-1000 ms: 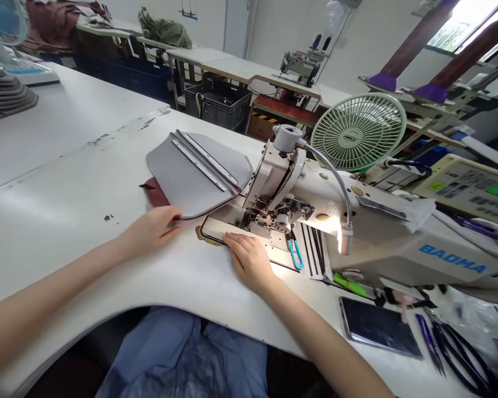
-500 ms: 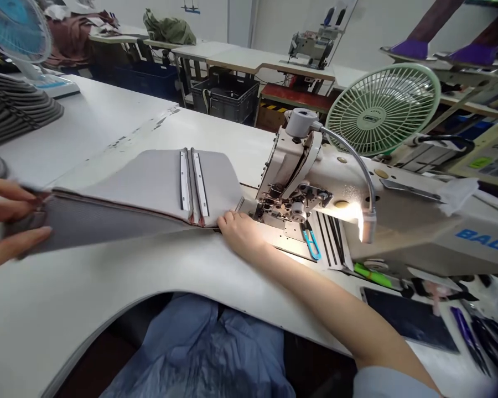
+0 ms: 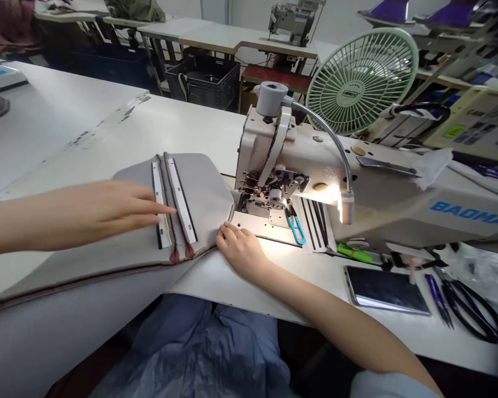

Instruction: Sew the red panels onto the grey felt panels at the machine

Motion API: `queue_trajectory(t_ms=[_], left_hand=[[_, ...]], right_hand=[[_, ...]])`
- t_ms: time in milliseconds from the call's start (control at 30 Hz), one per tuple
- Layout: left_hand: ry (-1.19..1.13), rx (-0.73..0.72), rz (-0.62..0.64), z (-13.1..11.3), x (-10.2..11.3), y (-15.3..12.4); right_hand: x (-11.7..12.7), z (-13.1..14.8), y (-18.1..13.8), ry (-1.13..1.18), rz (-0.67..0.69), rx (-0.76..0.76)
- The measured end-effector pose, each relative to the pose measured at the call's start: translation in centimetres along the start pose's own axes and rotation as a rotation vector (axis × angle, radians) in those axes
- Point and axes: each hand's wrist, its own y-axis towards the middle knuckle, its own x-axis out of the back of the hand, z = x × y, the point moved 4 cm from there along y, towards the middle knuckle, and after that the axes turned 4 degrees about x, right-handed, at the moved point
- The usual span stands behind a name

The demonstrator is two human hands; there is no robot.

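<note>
A large grey fabric panel [image 3: 120,249] lies spread over the white sewing table [image 3: 178,124], and its near part hangs over the front edge. Two light zipper strips [image 3: 172,202] run along its right part. My left hand [image 3: 103,210] lies flat on the panel, fingers stretched out onto the left strip. My right hand [image 3: 238,251] rests with curled fingers at the panel's right edge, just in front of the needle plate of the cream sewing machine [image 3: 282,166]. Neither hand grips anything that I can make out.
Blue thread snips [image 3: 294,226] lie on the machine bed under a lit gooseneck lamp [image 3: 346,207]. A phone [image 3: 385,290] and black scissors [image 3: 467,307] lie at the right. A green fan [image 3: 361,80] stands behind. Other tables and a black crate [image 3: 203,83] are farther back.
My left hand let go of the panel's far left end and came right to lie flat on the zipper strip. The panel now lies flat and drapes over the front edge.
</note>
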Motion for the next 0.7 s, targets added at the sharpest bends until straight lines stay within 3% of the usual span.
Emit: queue_trajectory(t_ms=[33,100,233,500,700], left_hand=[[0.01,-0.124,0.07,-2.3,-0.4,2.8],[0.088,-0.238,0.085,-5.8,-1.9,7.8],[0.123,-0.323,0.028,-8.6,-5.4,13.8],[0.058,-0.323,-0.012,-8.7,-6.7,15.6],[0.074,-0.355,-0.075,-8.9,-6.7,15.2]], right_hand=[[0.0,0.0,0.0,-0.003,-0.005,0.0],[0.2,-0.2,-0.1,-0.004,-0.01,0.003],[0.3,-1.3,-1.1,0.001,-0.036,-0.012],[0.2,-2.9,-2.5,0.035,-0.082,-0.065],[0.7,-3.8,-2.5,0.254,0.007,-0.116]])
